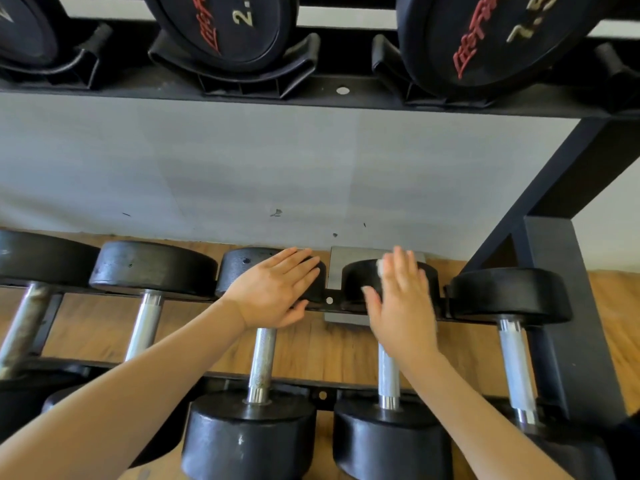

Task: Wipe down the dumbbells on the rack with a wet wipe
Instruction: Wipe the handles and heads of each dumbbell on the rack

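Several black dumbbells with steel handles lie across the lower tier of the black rack (346,389). My left hand (277,289) lies flat, fingers straight, on the far head of the middle dumbbell (239,271). My right hand (398,299), blurred, presses a white wet wipe (380,268) with straight fingers against the far head of the dumbbell to its right (356,275). Only a corner of the wipe shows past the fingers. The near heads (249,434) of both dumbbells sit at the bottom of the view.
Larger dumbbells (221,26) marked in red and white sit in cradles on the upper tier (343,98). A grey wall (242,168) stands behind. The rack's slanted side post (554,188) is at the right. Wooden floor (329,344) shows beneath.
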Tool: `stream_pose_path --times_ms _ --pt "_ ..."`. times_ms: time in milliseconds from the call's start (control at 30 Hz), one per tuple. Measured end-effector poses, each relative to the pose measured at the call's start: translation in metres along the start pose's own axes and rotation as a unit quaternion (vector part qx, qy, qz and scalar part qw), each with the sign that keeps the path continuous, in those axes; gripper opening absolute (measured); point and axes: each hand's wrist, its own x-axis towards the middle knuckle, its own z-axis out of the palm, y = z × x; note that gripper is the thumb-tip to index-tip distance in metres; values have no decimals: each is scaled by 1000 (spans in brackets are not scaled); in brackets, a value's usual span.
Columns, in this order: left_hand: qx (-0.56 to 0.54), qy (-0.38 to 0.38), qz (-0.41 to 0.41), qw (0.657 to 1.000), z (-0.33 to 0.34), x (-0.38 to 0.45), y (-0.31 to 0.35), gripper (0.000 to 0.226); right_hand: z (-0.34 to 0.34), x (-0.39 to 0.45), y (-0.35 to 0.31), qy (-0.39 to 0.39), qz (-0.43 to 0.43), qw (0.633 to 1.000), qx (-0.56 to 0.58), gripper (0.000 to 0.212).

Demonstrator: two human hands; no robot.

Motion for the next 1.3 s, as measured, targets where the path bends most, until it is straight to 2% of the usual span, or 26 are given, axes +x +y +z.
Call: stream_pose_path --times_ms 100,200,267,367,433,467,500,567,600,667,700,767,867,933,1033,1133,1233,1300 --pt "-4 -6 0 1000 -1 -1 0 58 10 3 -23 -32 -105 992 -59 54" --pt "-10 -17 -6 1000 -1 0 0 58 8 -8 -4 -29 -119 991 -47 52" --pt "-14 -21 -12 1000 -2 0 0 59 0 -19 17 -29 -56 997 47 52" --pt "-22 -31 -16 999 -3 0 -1 59 -10 -20 29 -24 77 975 207 56" --pt "-30 -43 -18 998 -4 0 0 59 -9 -9 24 2 154 961 227 60" --pt "-35 -48 -19 998 -4 0 1 59 -9 -3 18 11 158 967 201 59" --pt "-39 -52 -21 998 -4 0 1 58 -7 1 9 15 125 980 155 57" --pt "-43 -58 -21 997 -5 0 1 58 2 0 -4 9 -19 999 49 50" --pt "-45 -61 -21 997 -5 0 1 58 4 -3 -5 -3 -82 997 3 48" --pt "-46 -71 -19 996 -5 0 1 58 7 -11 5 -6 -130 991 -26 46" --pt "-48 -76 -20 996 -5 0 1 59 7 -16 14 2 -118 993 -5 45" --pt "-52 -81 -25 995 -5 -1 0 59 -1 -26 27 19 -34 994 101 43" --pt "-49 -84 -21 995 -7 0 -1 59 -7 -24 31 43 108 954 275 48" --pt "-39 -105 -12 994 -9 0 -1 60 -3 -15 28 46 137 954 261 53" --pt "-39 -137 -21 990 -14 1 0 61 0 -6 21 43 22 989 139 49" --pt "-39 -154 -55 986 -19 2 7 61 2 -7 25 -1 -141 990 5 50" --pt "-65 -177 -117 975 -39 6 33 61 -13 -17 35 -9 -147 989 31 53" --pt "-138 -133 -136 972 -45 -4 66 61 -27 -38 44 12 -75 990 122 45"
